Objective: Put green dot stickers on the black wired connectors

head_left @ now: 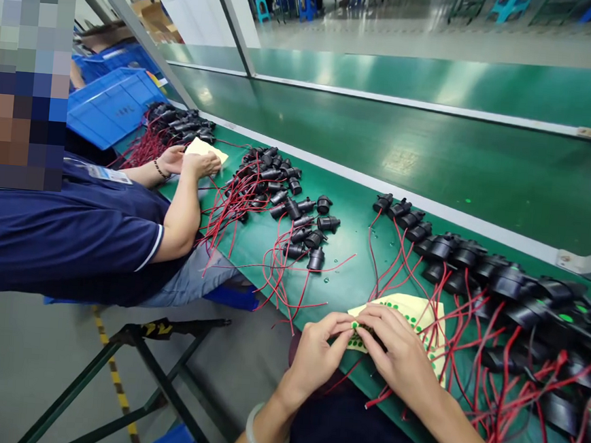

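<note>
A pale yellow sheet with rows of green round stickers (437, 321) lies at the table's front edge, partly under my hands. My left hand (318, 353) is closed, thumb and forefinger pinching at a small green round sticker (354, 326). Right beside it, my right hand (398, 349) is bent over the sheet, its fingers closed on the sheet's near-left part; the exact grip is partly hidden. Close by on the right are many black cylindrical plastic parts (441, 247) with red wires (508, 347). Green dots show on some of those parts.
To the left, a co-worker (69, 231) holds another yellow sheet (206, 151) near piled black wired parts (269, 171). Blue bins (113, 105) stand farther back. A white-edged rail (350, 174) runs behind the green tabletop (353, 236). A dark metal frame (155, 374) stands on the floor.
</note>
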